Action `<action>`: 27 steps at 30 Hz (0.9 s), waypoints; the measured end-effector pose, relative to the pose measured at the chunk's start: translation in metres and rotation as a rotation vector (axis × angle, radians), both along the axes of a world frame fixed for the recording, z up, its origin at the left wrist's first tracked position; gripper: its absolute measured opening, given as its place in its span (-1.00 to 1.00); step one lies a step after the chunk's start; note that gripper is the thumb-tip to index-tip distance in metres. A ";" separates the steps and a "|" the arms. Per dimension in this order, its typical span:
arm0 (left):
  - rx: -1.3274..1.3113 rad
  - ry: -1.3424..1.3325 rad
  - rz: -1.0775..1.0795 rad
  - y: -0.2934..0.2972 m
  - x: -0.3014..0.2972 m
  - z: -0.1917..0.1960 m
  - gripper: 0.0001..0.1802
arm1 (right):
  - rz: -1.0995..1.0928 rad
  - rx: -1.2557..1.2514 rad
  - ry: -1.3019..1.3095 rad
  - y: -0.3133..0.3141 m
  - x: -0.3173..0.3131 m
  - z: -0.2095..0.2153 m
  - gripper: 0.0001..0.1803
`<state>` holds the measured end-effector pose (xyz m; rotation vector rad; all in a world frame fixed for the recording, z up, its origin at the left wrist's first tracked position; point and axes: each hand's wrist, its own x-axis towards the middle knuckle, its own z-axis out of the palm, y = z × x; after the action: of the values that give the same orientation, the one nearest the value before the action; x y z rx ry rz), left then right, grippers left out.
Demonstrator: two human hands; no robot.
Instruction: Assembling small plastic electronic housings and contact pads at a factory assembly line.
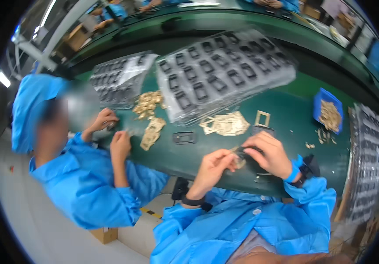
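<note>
black part [245, 151] was found between the left hand [212, 170] and the right hand [269, 152], above the near side of the green bench [295, 105]. the left hand was closed on it, thumb against fingers; the right hand pinched it from the other side. its full shape was hidden by the fingers. a pale piece [241, 164] showed just below it, at the left hand's fingertips; whether the two were joined could not be told. a black frame [184, 137] lay flat on the bench, left of the hands. beyond them lay a heap of pale frames [224, 123], with one loose pale frame [257, 118] just beside a dark panel [264, 130]. farther back, a large clear tray [178, 116] carried rows of black housings [216, 82]. a blue bin [317, 108] on the right contained pale bits [330, 115]. on the left sat a co-worker [84, 185] in blue.
</note>
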<state>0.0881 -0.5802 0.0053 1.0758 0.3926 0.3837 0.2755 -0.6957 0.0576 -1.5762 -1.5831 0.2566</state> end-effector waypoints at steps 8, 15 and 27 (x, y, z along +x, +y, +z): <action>0.021 0.048 -0.166 0.001 0.002 -0.002 -0.77 | 0.106 -0.110 0.217 0.002 0.002 -0.010 -0.85; 0.025 0.029 -0.219 0.004 0.003 -0.008 -0.78 | 0.118 -0.154 0.261 0.000 0.012 -0.014 -0.84; 0.550 0.070 0.161 -0.007 0.003 -0.007 -0.90 | -0.049 -0.336 0.627 0.000 0.008 -0.033 -0.79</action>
<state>0.0906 -0.5871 -0.0014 1.6020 0.4505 0.6201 0.2838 -0.6955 0.0243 -1.5668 -1.0414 0.9312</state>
